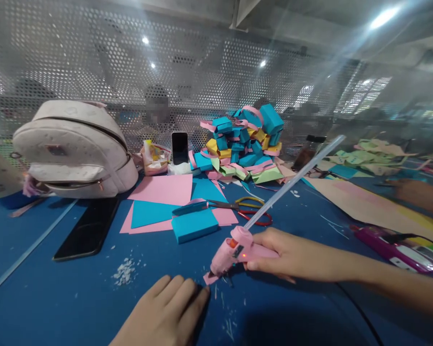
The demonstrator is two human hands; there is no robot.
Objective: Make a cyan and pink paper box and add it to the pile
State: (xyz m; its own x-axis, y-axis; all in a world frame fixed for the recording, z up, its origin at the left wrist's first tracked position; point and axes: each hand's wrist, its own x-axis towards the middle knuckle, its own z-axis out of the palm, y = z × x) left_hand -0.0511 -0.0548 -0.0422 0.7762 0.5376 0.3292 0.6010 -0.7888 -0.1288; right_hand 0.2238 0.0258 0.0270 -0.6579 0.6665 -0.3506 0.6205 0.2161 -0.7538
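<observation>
Right hand (290,254) holds pink glue gun (238,252) — left hand (166,312) flat on table (57,298).

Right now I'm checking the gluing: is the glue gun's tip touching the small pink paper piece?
Touching. The head view shows the glue gun, held in the right hand, with its tip resting on the small pink paper piece.

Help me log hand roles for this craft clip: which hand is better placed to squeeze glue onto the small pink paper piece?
Right. The right hand grips the pink glue gun, nozzle down at the small pink paper piece. The left hand lies flat beside that piece, likely steadying it.
</observation>
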